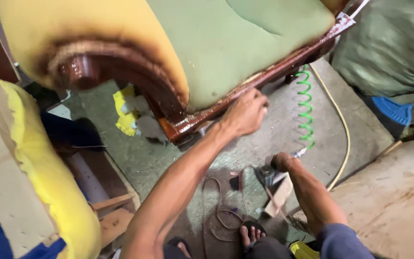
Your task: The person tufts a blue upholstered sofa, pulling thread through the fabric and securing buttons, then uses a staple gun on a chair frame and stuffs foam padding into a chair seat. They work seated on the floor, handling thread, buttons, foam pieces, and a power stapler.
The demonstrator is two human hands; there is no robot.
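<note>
Green fabric meets your left hand (246, 114), fingers curled together against the chair's wooden rail (264, 74). Your right hand (280, 162) clamps a tool (266, 175) (blurred) above the concrete floor (140, 153), near the green coiled hose (305, 106).

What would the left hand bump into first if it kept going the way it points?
Probably the dark wooden frame of the green seat; the left hand already looks pressed against its edge.

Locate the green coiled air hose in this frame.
In the head view, the green coiled hose lies on the concrete floor, right of centre, running from the chair's wooden frame toward the right hand.
</note>
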